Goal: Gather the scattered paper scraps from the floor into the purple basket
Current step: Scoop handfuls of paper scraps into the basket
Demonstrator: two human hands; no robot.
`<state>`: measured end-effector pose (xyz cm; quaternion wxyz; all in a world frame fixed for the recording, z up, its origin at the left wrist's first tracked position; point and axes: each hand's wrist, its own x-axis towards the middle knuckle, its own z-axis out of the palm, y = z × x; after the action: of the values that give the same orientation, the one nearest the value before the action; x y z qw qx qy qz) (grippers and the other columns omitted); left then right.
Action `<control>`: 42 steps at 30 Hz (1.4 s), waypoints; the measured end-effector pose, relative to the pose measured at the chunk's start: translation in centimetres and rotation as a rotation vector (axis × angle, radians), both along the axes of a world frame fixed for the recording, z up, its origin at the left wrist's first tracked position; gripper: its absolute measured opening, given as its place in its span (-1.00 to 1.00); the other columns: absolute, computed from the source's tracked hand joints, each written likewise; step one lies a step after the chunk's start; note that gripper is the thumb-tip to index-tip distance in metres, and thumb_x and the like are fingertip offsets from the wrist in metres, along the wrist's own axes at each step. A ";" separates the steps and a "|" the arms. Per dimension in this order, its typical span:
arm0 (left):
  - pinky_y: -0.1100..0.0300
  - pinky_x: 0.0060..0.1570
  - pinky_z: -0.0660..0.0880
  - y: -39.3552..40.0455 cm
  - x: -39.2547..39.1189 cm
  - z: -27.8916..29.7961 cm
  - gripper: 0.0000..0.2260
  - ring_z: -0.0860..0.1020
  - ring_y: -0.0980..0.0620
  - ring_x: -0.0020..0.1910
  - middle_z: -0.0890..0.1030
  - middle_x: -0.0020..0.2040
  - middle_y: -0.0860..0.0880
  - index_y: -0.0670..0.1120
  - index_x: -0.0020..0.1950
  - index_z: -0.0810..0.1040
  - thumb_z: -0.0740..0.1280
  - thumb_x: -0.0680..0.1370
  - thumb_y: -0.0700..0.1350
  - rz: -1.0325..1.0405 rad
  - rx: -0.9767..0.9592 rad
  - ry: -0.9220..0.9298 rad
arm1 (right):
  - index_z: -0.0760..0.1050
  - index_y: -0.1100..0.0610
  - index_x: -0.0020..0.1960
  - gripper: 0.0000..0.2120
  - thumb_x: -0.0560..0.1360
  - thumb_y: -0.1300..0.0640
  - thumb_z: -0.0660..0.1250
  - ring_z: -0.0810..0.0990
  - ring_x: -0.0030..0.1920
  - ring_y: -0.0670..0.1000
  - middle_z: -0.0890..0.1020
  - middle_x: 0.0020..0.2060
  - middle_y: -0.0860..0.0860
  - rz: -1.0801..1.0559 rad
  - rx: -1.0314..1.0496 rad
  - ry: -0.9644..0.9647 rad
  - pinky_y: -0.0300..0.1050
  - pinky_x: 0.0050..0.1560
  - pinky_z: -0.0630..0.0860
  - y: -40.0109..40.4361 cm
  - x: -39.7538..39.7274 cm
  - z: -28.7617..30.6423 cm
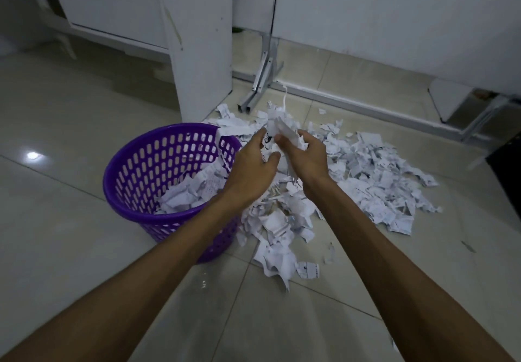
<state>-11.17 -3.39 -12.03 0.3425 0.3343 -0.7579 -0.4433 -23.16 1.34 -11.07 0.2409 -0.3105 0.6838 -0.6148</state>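
A purple perforated basket stands on the tiled floor at left centre, with white paper scraps lying inside it. To its right spreads a wide pile of torn white paper scraps. My left hand and my right hand are raised together above the pile, just right of the basket's rim. Between them they hold a bunch of paper scraps, fingers curled around it. A strip of paper hangs from the bunch over the basket's rim.
A white cabinet panel stands right behind the basket. A metal stand's feet and a floor rail run behind the pile. Loose scraps lie nearer to me. A dark object sits at the right edge.
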 end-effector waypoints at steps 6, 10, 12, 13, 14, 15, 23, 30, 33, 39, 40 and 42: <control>0.14 0.21 0.46 -1.6 2.7 0.4 -0.56 0.49 0.09 0.25 0.50 0.35 0.01 -0.02 0.49 0.33 0.25 0.61 -0.07 -0.004 0.227 0.048 | 0.49 0.11 0.36 -0.43 0.43 -0.08 0.51 0.52 0.10 -0.14 0.51 0.16 -0.13 0.021 0.006 0.030 -0.22 0.07 0.49 -1.3 2.4 0.3; 0.25 0.11 0.46 -2.3 4.9 -0.1 -0.58 0.51 0.14 0.17 0.54 0.23 0.09 -0.07 0.49 0.33 0.23 0.63 -0.09 0.025 0.241 0.049 | 0.53 0.08 0.31 -0.44 0.40 -0.11 0.52 0.60 0.18 0.01 0.60 0.24 -0.02 0.046 0.066 0.027 0.02 0.20 0.56 -2.0 4.0 -0.2; 0.29 0.16 0.40 -3.1 6.2 -0.3 -0.59 0.46 0.14 0.26 0.49 0.37 -0.01 -0.08 0.50 0.33 0.22 0.64 -0.09 0.066 0.229 0.044 | 0.55 0.07 0.30 -0.45 0.39 -0.12 0.53 0.62 0.15 0.04 0.63 0.20 0.02 0.069 0.079 0.007 0.08 0.20 0.57 -2.7 5.1 -0.3; 0.31 0.14 0.38 -3.5 6.9 -0.3 -0.60 0.44 0.15 0.27 0.47 0.39 -0.03 -0.08 0.49 0.34 0.22 0.64 -0.09 0.094 0.216 0.042 | 0.55 0.07 0.29 -0.46 0.38 -0.11 0.53 0.63 0.13 0.04 0.64 0.18 0.02 0.075 0.081 0.003 0.09 0.19 0.58 -3.0 5.7 -0.3; 0.32 0.13 0.37 -4.0 7.5 -0.3 -0.61 0.45 0.14 0.26 0.48 0.39 -0.04 -0.09 0.48 0.36 0.21 0.64 -0.09 0.123 0.207 0.039 | 0.57 0.07 0.27 -0.48 0.38 -0.10 0.54 0.64 0.12 0.04 0.65 0.16 0.02 0.082 0.081 0.005 0.11 0.18 0.58 -3.5 6.1 -0.3; 0.30 0.15 0.39 -4.4 8.4 -0.4 -0.61 0.46 0.11 0.27 0.49 0.38 -0.05 -0.10 0.47 0.37 0.21 0.64 -0.08 0.156 0.206 0.037 | 0.58 0.08 0.25 -0.50 0.39 -0.10 0.54 0.64 0.11 0.06 0.66 0.14 0.03 0.094 0.082 0.007 0.12 0.17 0.58 -3.9 6.7 -0.2; 0.46 -0.38 0.48 -7.4 13.4 -1.9 -0.66 0.60 0.33 -0.34 0.61 -0.19 0.14 -0.09 0.40 0.45 0.19 0.65 -0.05 0.400 0.310 0.051 | 0.49 0.11 0.35 -0.42 0.41 -0.06 0.53 0.56 0.21 0.05 0.57 0.28 0.05 0.134 0.102 0.023 0.03 0.24 0.53 -7.3 10.7 0.3; 0.37 -0.21 0.44 -7.4 13.8 -1.8 -0.68 0.57 0.14 -0.01 0.57 0.05 0.16 -0.06 0.37 0.47 0.26 0.62 -0.09 0.426 0.263 0.039 | 0.44 0.00 0.40 -0.26 0.29 -0.16 0.58 0.50 0.29 0.04 0.54 0.33 -0.01 0.407 0.421 0.633 -0.03 0.21 0.51 -7.4 11.9 -1.0; 0.32 -0.05 0.50 -7.0 13.5 -1.5 -0.58 0.55 0.05 0.15 0.54 0.26 0.00 -0.07 0.47 0.37 0.28 0.61 -0.04 0.444 0.141 -0.054 | 0.48 -0.03 0.36 -0.34 0.33 -0.20 0.53 0.50 0.29 0.02 0.56 0.31 -0.03 0.345 0.351 0.734 0.01 0.23 0.47 -6.5 11.5 -1.2; 0.65 -0.37 0.34 -4.9 10.7 0.2 -0.58 0.47 0.24 0.01 0.52 0.34 -0.04 -0.05 0.46 0.39 0.30 0.60 -0.10 0.374 -0.034 -0.070 | 0.63 0.00 0.07 -0.87 0.55 0.10 0.37 0.60 -0.09 -0.18 0.66 0.02 -0.12 0.183 0.055 0.531 -0.23 -0.04 0.56 -3.8 8.5 -1.0; 0.66 -0.31 0.35 -4.3 9.9 0.7 -0.59 0.48 0.21 0.08 0.51 0.36 -0.03 -0.04 0.46 0.39 0.30 0.60 -0.11 0.350 -0.065 -0.052 | 0.63 0.00 0.06 -0.88 0.56 0.11 0.34 0.60 -0.09 -0.19 0.66 0.01 -0.13 0.155 0.025 0.507 -0.27 -0.06 0.55 -3.2 7.9 -1.0; 0.66 -0.16 0.33 -2.9 8.1 1.8 -0.60 0.50 0.21 0.18 0.48 0.39 0.00 -0.01 0.45 0.41 0.30 0.60 -0.12 0.290 -0.133 -0.022 | 0.63 0.02 0.07 -0.86 0.57 0.14 0.32 0.60 -0.07 -0.18 0.65 0.02 -0.14 0.119 -0.003 0.467 -0.29 -0.05 0.55 -1.6 6.4 -1.2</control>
<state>-3.12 -6.27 -10.25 0.4161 0.4217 -0.7330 -0.3342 -16.81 -0.24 -12.31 0.1117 -0.4844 0.7004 -0.5122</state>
